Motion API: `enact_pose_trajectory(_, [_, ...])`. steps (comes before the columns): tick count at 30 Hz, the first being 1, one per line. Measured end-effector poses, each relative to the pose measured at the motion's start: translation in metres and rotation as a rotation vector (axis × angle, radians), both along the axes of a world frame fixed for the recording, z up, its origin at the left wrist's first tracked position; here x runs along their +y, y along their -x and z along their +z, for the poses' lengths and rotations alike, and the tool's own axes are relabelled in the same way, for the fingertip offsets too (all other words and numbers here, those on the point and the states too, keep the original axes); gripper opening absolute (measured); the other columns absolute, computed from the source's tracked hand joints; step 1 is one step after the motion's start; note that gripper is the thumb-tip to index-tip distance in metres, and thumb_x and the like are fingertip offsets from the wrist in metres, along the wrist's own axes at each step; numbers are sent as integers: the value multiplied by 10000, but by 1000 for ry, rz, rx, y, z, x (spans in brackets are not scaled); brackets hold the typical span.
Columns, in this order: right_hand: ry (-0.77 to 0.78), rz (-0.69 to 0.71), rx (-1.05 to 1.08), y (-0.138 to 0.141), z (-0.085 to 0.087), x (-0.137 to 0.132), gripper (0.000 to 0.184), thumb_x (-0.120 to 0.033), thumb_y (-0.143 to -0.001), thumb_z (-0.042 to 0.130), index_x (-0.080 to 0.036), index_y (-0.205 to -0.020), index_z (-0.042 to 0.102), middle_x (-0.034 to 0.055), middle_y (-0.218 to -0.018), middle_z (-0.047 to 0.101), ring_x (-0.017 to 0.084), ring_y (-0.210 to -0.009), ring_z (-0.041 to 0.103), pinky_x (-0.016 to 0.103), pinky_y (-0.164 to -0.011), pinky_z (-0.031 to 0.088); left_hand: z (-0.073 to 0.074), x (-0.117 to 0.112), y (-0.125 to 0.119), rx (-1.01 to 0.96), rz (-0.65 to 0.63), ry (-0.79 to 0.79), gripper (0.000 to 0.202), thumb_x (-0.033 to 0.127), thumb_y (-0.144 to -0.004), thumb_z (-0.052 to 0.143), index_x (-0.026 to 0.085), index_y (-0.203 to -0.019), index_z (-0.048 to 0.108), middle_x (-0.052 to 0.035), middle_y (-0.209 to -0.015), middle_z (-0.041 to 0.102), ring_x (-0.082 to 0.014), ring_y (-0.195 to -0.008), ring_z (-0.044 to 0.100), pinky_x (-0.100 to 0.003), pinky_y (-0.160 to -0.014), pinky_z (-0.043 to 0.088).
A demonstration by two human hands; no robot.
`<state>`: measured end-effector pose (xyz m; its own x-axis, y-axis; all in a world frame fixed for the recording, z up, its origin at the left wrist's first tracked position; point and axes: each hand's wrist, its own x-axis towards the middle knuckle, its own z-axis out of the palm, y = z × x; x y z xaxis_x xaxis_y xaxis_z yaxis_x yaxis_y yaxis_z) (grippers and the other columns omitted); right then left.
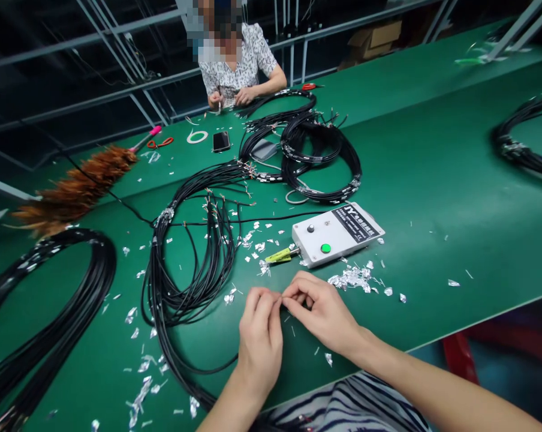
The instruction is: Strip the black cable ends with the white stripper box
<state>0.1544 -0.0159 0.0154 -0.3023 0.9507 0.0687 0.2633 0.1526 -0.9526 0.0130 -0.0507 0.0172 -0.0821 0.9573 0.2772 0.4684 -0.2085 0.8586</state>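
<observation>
My left hand (261, 330) and my right hand (322, 309) meet fingertip to fingertip above the table's near side, both pinched closed. A single black cable (208, 370) leads from the coiled bundle to my left hand, which appears to hold its end. What my right fingertips pinch is too small to make out. Just beyond my hands lies a white control box (331, 237) with a green button and a yellow-green wire-twisting head (279, 257) on its left side. A coil of black cables (156, 264) with stripped, fanned-out ends rests to the left.
Foil scraps (352, 278) litter the green table (433, 240). More cable coils lie at far left (95, 276), behind the box (352, 162) and far right (514, 144). A brown duster (82, 183), phone (221, 141) and tape roll (197, 137) lie beyond. Opposite sits a co-worker (248, 66).
</observation>
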Motion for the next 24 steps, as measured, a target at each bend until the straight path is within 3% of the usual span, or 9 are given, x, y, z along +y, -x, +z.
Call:
enact_pose_trajectory(2, [-22,20,-36,-3,-1,1,142,-182,-874,565,-191,-757,645,-3,-767,594,106,-640,580,226,-574,444,-2,0,3,-19,-18,44,189,160,-929,478,202,-783,592,-13,-789,569,-140,-737,563,-231,-684,460])
enact_pose_trajectory(5, [-116,68,-147,-11,-1,5,118,-188,-902,578,-193,-821,663,3,-805,633,114,-660,601,242,-605,449,-4,2,8,-150,-10,239,158,233,-918,518,196,-778,582,-3,-739,563,-137,-684,542,-224,-618,438])
enact_pose_trajectory(9, [-505,124,-453,-17,3,11,147,-280,-917,632,-173,-1011,668,46,-932,694,157,-732,611,305,-681,395,-2,6,10,-310,-30,410,162,295,-883,545,190,-759,546,22,-657,509,-121,-571,477,-218,-521,387])
enact_pose_trajectory(11, [-683,183,-561,-16,5,14,147,-278,-954,581,-177,-916,682,28,-836,694,162,-720,596,313,-670,340,1,7,11,-267,-69,414,190,297,-890,526,193,-732,529,26,-630,489,-120,-544,455,-219,-496,364])
enact_pose_trajectory(13, [-779,231,-609,-13,6,17,258,-240,-986,517,-185,-787,671,0,-716,664,151,-658,564,317,-652,298,3,8,12,-132,-96,312,210,268,-903,493,192,-711,534,8,-655,512,-134,-593,489,-232,-546,396])
enact_pose_trajectory(15, [-805,238,-637,-11,7,23,296,-228,-995,493,-183,-756,661,-7,-690,656,147,-643,551,319,-652,281,5,11,15,3,-95,176,218,225,-904,468,189,-706,553,-16,-714,551,-150,-679,531,-254,-643,432])
enact_pose_trajectory(17, [-811,201,-671,-11,9,33,245,-235,-990,508,-176,-819,672,11,-775,695,159,-726,581,320,-676,285,4,17,20,33,-58,139,208,218,-896,474,190,-708,558,-13,-715,554,-150,-686,534,-255,-655,432])
enact_pose_trajectory(20, [-829,143,-794,-12,13,51,142,-200,-969,543,-163,-976,680,58,-990,726,197,-920,600,337,-743,296,1,33,28,-120,24,253,163,265,-863,531,193,-718,544,19,-655,511,-122,-583,483,-223,-540,382])
enact_pose_trajectory(24, [-811,209,-1005,-10,16,67,182,-102,-946,512,-147,-1018,674,86,-1047,719,222,-944,589,359,-785,295,-4,53,32,-326,53,338,162,290,-786,608,185,-700,520,50,-609,451,-77,-487,390,-192,-450,279])
